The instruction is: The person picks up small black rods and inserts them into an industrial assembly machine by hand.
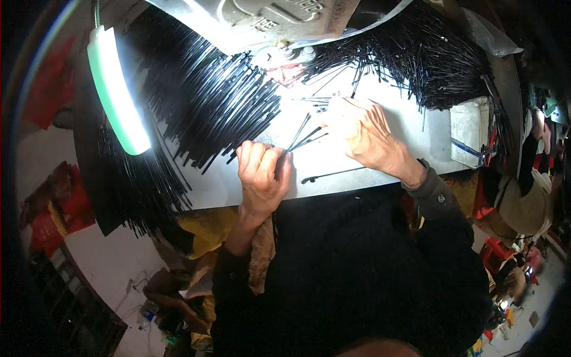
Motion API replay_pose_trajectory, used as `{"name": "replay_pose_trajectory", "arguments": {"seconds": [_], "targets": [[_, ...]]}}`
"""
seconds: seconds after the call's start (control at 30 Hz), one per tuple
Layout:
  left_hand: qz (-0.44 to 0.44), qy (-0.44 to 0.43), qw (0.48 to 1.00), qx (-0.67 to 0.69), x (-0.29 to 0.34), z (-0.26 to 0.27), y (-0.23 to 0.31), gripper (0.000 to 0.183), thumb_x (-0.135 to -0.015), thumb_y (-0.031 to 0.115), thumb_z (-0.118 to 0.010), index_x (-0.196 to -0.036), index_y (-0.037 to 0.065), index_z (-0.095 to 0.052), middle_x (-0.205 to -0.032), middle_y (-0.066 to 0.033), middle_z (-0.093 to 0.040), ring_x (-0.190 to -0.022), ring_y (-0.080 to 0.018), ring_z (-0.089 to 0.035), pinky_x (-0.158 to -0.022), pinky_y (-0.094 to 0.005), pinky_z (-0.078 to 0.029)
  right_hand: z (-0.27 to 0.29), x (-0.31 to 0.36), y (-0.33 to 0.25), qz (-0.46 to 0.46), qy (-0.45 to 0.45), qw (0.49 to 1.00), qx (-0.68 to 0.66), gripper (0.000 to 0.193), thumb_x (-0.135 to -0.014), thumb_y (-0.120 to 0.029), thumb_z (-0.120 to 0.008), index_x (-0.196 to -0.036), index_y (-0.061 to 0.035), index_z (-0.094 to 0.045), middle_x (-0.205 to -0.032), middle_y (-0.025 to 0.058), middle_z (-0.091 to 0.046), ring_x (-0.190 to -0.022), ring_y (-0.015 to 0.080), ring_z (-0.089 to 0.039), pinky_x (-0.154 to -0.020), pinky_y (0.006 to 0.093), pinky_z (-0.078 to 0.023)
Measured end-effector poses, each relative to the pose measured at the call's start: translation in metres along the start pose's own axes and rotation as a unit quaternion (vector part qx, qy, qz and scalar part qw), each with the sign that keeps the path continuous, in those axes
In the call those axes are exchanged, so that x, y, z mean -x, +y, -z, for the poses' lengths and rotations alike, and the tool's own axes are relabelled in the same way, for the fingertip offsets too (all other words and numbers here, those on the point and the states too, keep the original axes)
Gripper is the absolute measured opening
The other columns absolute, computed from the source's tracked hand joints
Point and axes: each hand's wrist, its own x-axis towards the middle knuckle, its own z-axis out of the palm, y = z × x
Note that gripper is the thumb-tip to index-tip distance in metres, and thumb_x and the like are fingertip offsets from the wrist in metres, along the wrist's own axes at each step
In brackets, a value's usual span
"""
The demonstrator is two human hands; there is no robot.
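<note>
My left hand is closed, holding several thin black rods by one end near the table's front edge. The rods fan out up and to the right over the white tabletop. My right hand lies over the table close to their far tips. Its fingers are bent and pressed together, and whatever they pinch is hidden. A few short black pieces lie beside its fingertips. One loose black rod with a thicker end rests below my right hand, near the front edge.
A large pile of black rods covers the table's left side; a tangled heap fills the back right. A lit green-and-white lamp hangs at left. A metal machine body overhangs the back. A white box stands at right.
</note>
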Motion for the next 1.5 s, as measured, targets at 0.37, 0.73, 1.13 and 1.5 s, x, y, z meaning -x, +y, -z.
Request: {"name": "replay_pose_trajectory", "arguments": {"seconds": [0.37,0.73,1.13,1.5], "targets": [[-0.005,-0.002,1.0,-0.003,-0.002,0.0,0.001,0.017,-0.069,0.0,-0.07,-0.082,0.001,-0.059,-0.076,-0.0096,-0.051,-0.073,-0.0244,-0.048,-0.068,-0.0371,-0.036,-0.011,0.031,0.003,-0.07,0.092,0.983,0.144,0.011,-0.076,-0.01,-0.063,-0.081,-0.0037,-0.057,-0.076,0.0089,-0.053,-0.065,0.0257,-0.054,-0.063,0.0365,-0.041],[-0.018,-0.005,0.999,-0.029,0.0,-0.002,0.0,0.014,-0.068,0.001,-0.067,-0.075,0.003,-0.055,-0.07,-0.008,-0.046,-0.067,-0.0235,-0.044,-0.065,-0.037,-0.034,-0.011,0.023,0.0,-0.071,0.117,0.988,0.076,0.024,-0.076,-0.014,-0.067,-0.098,-0.0054,-0.062,-0.09,0.0086,-0.059,-0.069,0.0251,-0.056,-0.062,0.0349,-0.044],[-0.025,-0.077,0.995,-0.061,-0.014,0.004,0.013,0.019,-0.077,0.001,-0.065,-0.095,0.002,-0.063,-0.072,-0.0062,-0.051,-0.069,-0.0217,-0.049,-0.065,-0.0347,-0.036,-0.02,-0.007,0.025,-0.017,0.169,0.979,0.114,0.018,-0.077,-0.02,-0.063,-0.085,-0.0052,-0.059,-0.08,0.0086,-0.055,-0.059,0.0201,-0.055,-0.063,0.0346,-0.044],[-0.141,-0.195,0.97,-0.026,-0.056,-0.026,0.018,0.019,-0.073,0.006,-0.057,-0.092,0.002,-0.056,-0.085,-0.0127,-0.051,-0.081,-0.0303,-0.054,-0.072,-0.0404,-0.045,0.007,0.004,0.023,-0.054,0.167,0.984,0.027,0.01,-0.074,-0.006,-0.066,-0.084,-0.0041,-0.065,-0.081,0.0087,-0.061,-0.066,0.0261,-0.061,-0.058,0.0334,-0.048]]}}
